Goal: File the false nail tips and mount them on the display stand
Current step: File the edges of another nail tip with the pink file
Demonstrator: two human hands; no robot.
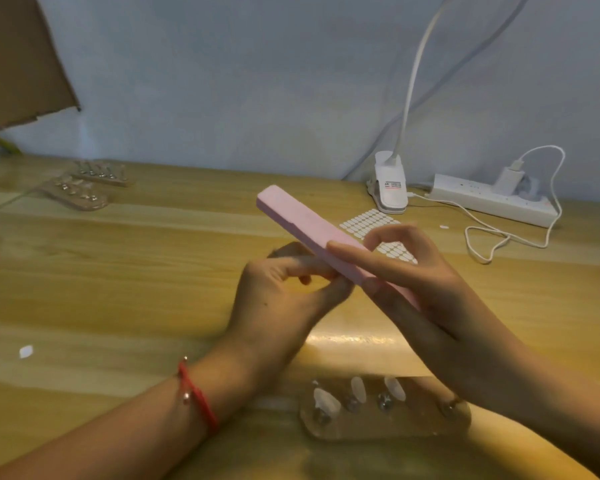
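Head view: left fingers [302, 263] pinch a likely tip against the file [291, 216] that right fingers [361, 254] grip; below them, the stand [413, 432] carries three tips [358, 389], one peg [448, 407] bare.

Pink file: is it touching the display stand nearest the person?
Apart. The head view shows the pink file held up in the right hand, with bare table visible between its lower end and the display stand.

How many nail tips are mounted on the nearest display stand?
3 on the display stand: one nail tip on the left post, one on the second, one on the third. The right forearm covers the right end; another may hide there.
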